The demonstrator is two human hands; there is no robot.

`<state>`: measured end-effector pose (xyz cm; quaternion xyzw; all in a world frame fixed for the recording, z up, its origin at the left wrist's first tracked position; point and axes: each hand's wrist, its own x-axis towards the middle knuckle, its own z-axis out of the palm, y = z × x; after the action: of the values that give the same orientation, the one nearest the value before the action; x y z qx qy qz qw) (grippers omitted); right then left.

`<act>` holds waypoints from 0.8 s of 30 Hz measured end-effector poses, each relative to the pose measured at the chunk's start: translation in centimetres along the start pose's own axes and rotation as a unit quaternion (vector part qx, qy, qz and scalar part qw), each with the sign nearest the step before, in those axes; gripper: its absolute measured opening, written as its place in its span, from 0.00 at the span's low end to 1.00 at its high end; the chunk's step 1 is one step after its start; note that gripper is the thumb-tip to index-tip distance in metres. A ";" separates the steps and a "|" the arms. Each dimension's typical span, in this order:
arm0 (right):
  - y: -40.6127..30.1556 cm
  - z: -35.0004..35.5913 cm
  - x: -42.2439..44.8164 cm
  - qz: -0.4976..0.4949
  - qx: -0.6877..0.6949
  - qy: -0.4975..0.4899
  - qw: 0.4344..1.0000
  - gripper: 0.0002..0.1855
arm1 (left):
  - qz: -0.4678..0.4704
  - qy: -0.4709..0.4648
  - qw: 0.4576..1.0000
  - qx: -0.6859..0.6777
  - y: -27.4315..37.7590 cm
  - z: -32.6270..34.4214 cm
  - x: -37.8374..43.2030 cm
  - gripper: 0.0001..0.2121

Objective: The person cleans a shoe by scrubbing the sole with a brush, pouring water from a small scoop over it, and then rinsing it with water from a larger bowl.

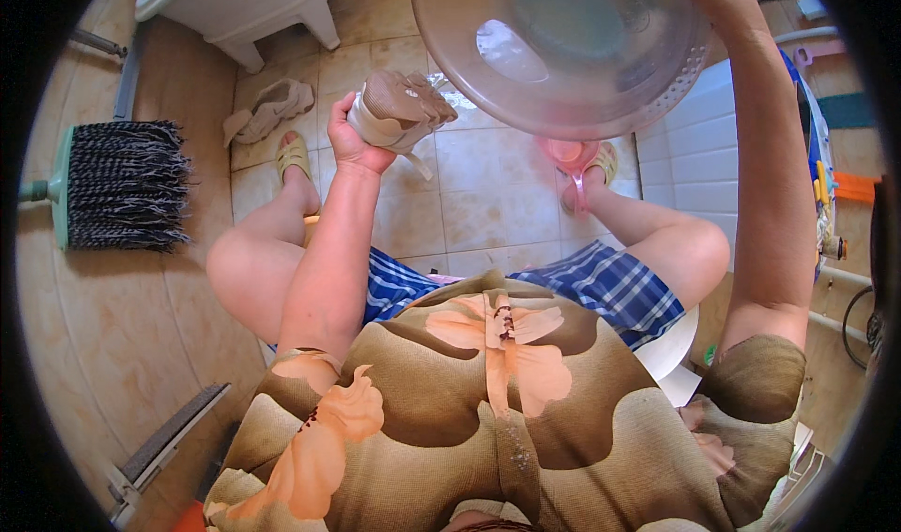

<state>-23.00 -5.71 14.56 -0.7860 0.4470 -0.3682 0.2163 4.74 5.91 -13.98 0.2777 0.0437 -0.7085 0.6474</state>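
Note:
My left hand (355,141) grips a pale sneaker (405,113), its brown ridged sole turned up and a strap or lace dangling below. At the top right, my right hand (711,1) holds a translucent plastic basin (577,106) raised and tilted by its edge; the fingers are partly cut off by the frame. Small holes dot one part of the basin's rim. Beneath it, a pink plastic dipper (574,155) is near my right foot, partly hidden by the basin. Another pale shoe (271,110) lies on the floor by the left wall.
A white plastic stool (246,8) stands at the upper left. On the left wall hangs a string mop (127,187) with a green head. A white panelled surface (690,152) rises on the right. My feet, in yellow sandals (292,153), rest on the tiled floor (471,208).

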 end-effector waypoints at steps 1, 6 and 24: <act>0.2 0.0 -0.1 0.003 0.001 0.001 1.000 0.09 | 0.002 -0.002 1.000 0.002 0.0 -0.1 0.1 0.22; 0.4 -0.2 -1.3 0.051 -0.024 0.047 0.997 0.11 | -0.011 -0.009 1.000 0.007 -0.2 0.8 -0.4 0.20; 2.5 -0.2 -3.4 0.051 -0.056 0.066 0.995 0.16 | 0.020 -0.011 0.999 0.036 0.3 0.2 -0.4 0.20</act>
<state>-25.69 -4.05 11.70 -0.7473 0.5194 -0.3821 0.1605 4.94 6.08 -13.53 0.2940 0.0051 -0.6996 0.6512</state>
